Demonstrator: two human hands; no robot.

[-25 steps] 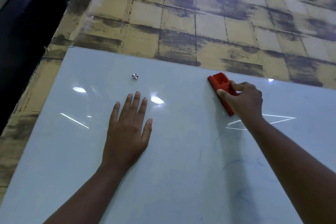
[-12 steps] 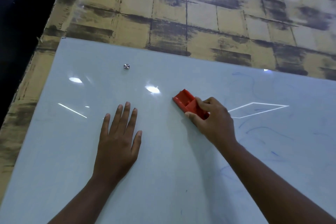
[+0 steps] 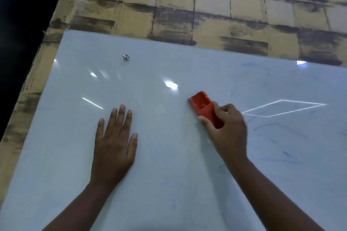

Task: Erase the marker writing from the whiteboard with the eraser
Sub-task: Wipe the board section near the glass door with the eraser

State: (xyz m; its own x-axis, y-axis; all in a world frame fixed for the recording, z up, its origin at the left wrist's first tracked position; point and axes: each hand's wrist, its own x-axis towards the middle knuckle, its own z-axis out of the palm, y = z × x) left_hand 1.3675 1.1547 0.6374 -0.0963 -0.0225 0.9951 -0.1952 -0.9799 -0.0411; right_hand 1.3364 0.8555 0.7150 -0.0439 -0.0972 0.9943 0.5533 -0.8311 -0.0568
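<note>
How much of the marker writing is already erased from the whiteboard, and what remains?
Done: the whiteboard looks mostly clean around the left hand, which rests flat on it. In hand: the right hand grips the red eraser near the middle. Left: faint blue marker streaks on the right side.

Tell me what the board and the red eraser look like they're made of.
Whiteboard: likely glass, glossy; it mirrors ceiling lights sharply and has a round metal standoff. Eraser: seemingly moulded plastic, smooth red shell with a hollow recess; its wiping pad is hidden.
</note>
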